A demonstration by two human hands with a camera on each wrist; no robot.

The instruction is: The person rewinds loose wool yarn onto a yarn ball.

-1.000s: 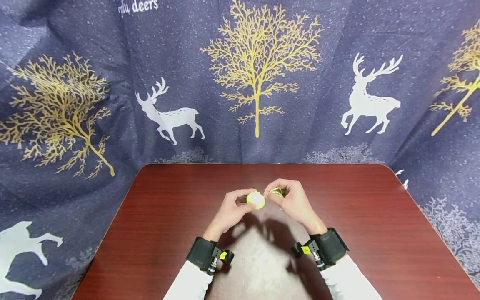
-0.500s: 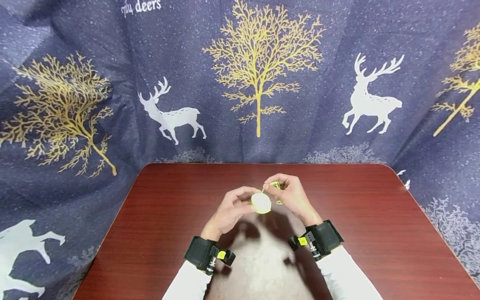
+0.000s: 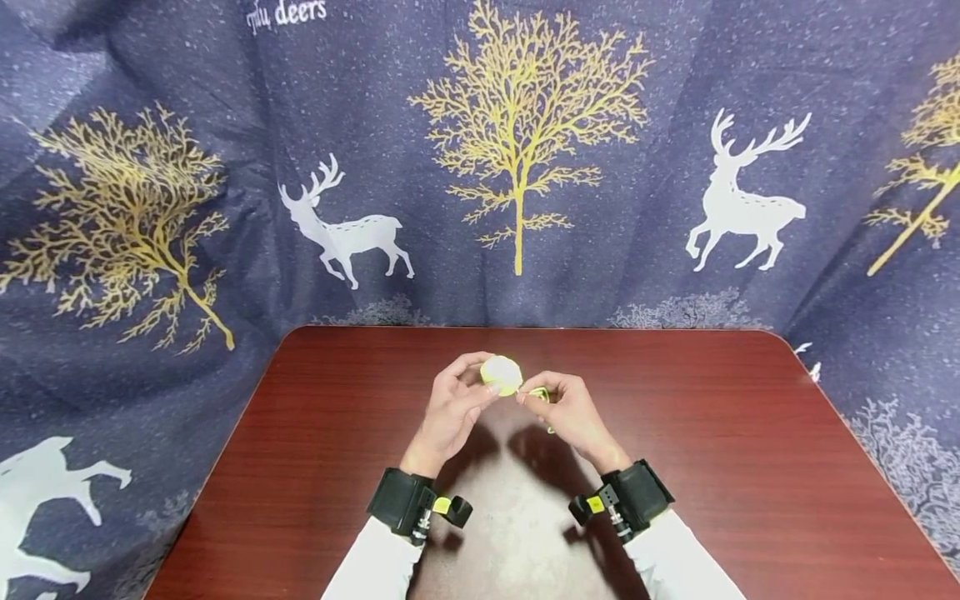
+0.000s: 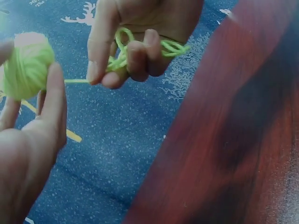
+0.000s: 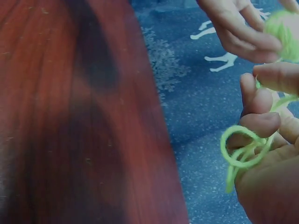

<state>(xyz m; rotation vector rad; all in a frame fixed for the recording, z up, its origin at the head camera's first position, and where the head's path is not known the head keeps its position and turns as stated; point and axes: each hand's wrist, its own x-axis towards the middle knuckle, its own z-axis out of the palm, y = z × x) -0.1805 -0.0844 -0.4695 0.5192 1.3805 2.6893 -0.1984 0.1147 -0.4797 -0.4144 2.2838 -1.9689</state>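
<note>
My left hand (image 3: 447,410) grips a small ball of neon yellow-green yarn (image 3: 501,376) between its thumb and fingers, above the table. In the left wrist view the wound strands of the yarn ball (image 4: 29,67) show clearly. Just to the right, my right hand (image 3: 572,417) pinches the yarn between thumb and forefinger. A short taut strand (image 4: 76,81) runs from the ball to that pinch. Loose loops of the same yarn (image 5: 243,147) hang out from among the right hand's curled fingers.
A reddish-brown wooden table (image 3: 337,442) with rounded far corners lies beneath both hands. Behind it hangs a dark blue cloth (image 3: 450,292) printed with white deer and yellow trees. Both wrists wear black straps with small cameras.
Both hands first shifted slightly, then the left hand moved up and left with the yarn ball while the right moved down and left. The yarn loops now hang lower beside the right hand.
</note>
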